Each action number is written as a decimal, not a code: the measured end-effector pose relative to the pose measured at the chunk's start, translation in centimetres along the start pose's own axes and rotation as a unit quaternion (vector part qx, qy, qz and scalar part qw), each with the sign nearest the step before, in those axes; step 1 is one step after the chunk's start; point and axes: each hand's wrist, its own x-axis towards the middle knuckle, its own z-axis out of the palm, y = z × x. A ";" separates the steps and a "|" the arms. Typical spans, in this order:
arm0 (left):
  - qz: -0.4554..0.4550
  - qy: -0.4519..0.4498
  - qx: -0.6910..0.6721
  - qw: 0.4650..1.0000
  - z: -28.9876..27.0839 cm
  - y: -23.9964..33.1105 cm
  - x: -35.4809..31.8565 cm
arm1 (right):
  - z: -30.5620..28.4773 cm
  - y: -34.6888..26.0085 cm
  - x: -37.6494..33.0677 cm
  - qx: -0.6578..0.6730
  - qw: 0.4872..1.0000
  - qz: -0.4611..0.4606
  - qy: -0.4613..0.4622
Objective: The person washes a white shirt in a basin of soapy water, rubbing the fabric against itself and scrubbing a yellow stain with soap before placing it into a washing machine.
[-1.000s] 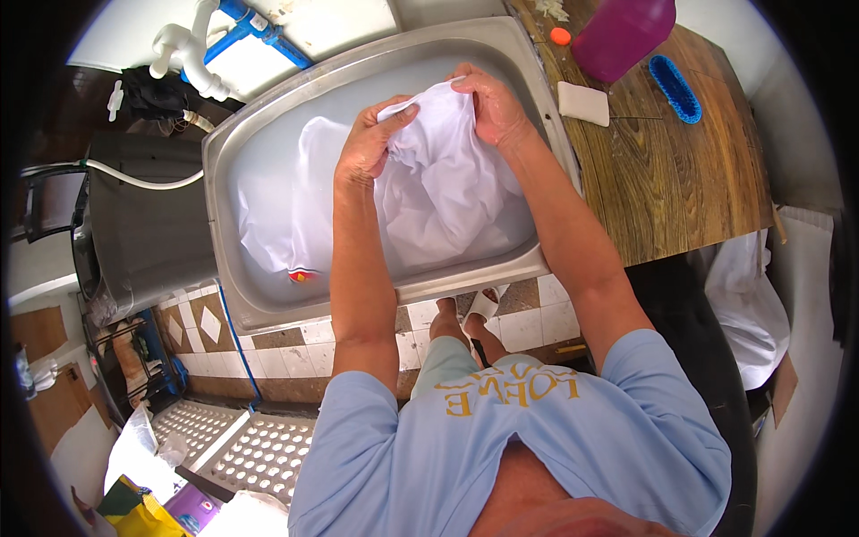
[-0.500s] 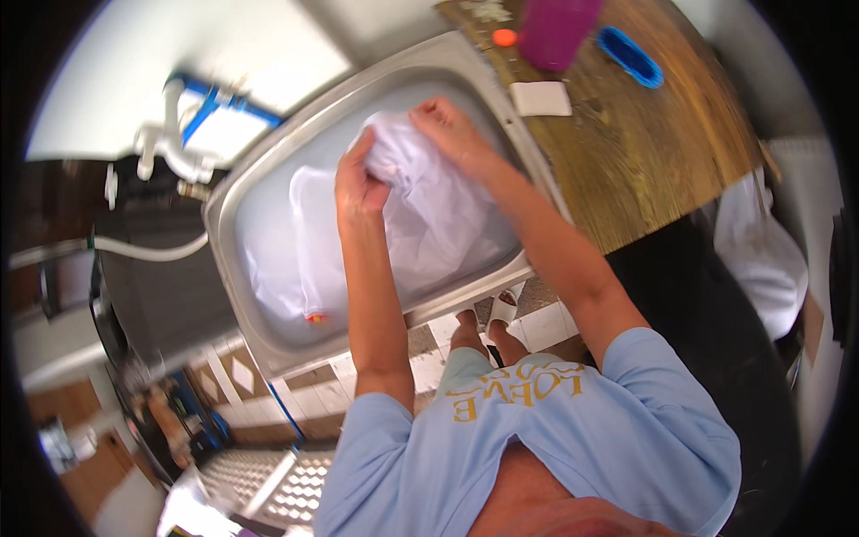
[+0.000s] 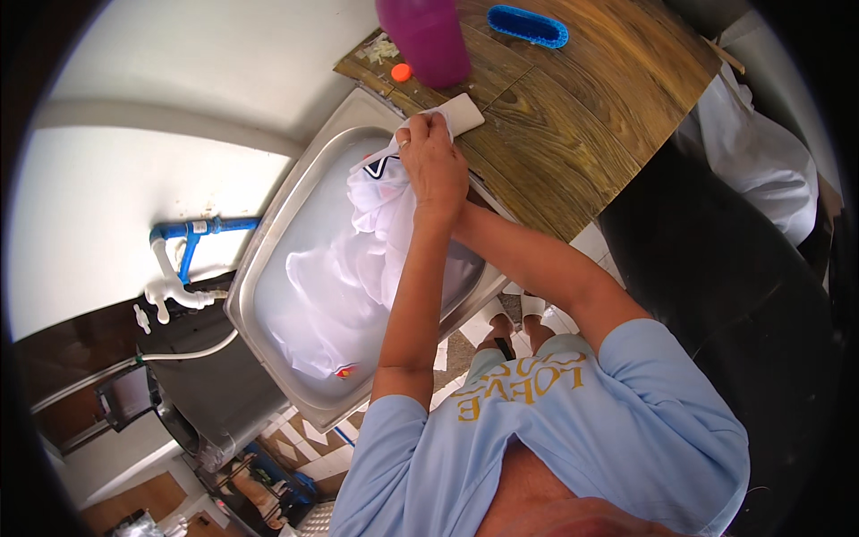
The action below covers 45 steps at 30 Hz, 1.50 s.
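My left hand [image 3: 434, 166], with a ring on a finger, is closed on a bunched part of a white garment [image 3: 380, 201] above the far right corner of the metal sink [image 3: 309, 170]. A dark blue and white trim shows beside the fingers. The rest of the garment spreads down into cloudy water, with a small red and yellow patch near the sink's near edge. My right forearm crosses behind the left wrist; my right hand [image 3: 461, 201] is mostly hidden there, fingers unseen. A white bar [image 3: 468, 115], like soap, lies at the counter's edge, its left end against the cloth.
The wooden counter [image 3: 573, 134] to the right bears a purple container [image 3: 429, 40], an orange cap [image 3: 401, 72] and a blue brush [image 3: 528, 27]. A white tap [image 3: 170, 291] on blue pipe is at the left wall. White cloth [image 3: 761, 152] hangs at the far right.
Both hands have moved to the sink's far right corner, carrying the bunched cloth to the white bar. My left hand now covers the right. The view has turned and shifted.
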 end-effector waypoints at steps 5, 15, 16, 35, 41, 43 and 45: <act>0.034 -0.089 0.137 0.986 -0.4 0.8 0.5 | -0.3 -0.1 0.4 0.021 1.000 -0.002 -0.002; 0.080 -0.085 0.169 0.979 0.0 0.4 0.7 | 0.4 -0.2 1.1 0.013 1.000 0.003 -0.007; 0.080 -0.083 0.167 0.979 -0.1 0.4 0.7 | 0.4 -0.2 1.2 0.011 1.000 0.005 -0.008; -0.408 -0.003 -0.563 0.719 -13.7 -12.1 -5.0 | 4.8 -1.6 3.1 -0.254 0.961 -0.017 -0.106; -0.406 0.050 -0.500 0.763 -9.4 -14.9 -7.2 | 3.6 -1.0 4.7 -0.430 0.897 -0.096 0.027; -0.403 0.080 -0.510 0.756 -8.1 -16.2 -8.0 | 3.5 -0.9 5.0 -0.372 0.924 -0.078 0.035; -0.388 0.090 -0.531 0.748 -6.8 -18.4 -9.1 | 4.4 -0.4 4.8 -0.201 0.979 -0.016 0.034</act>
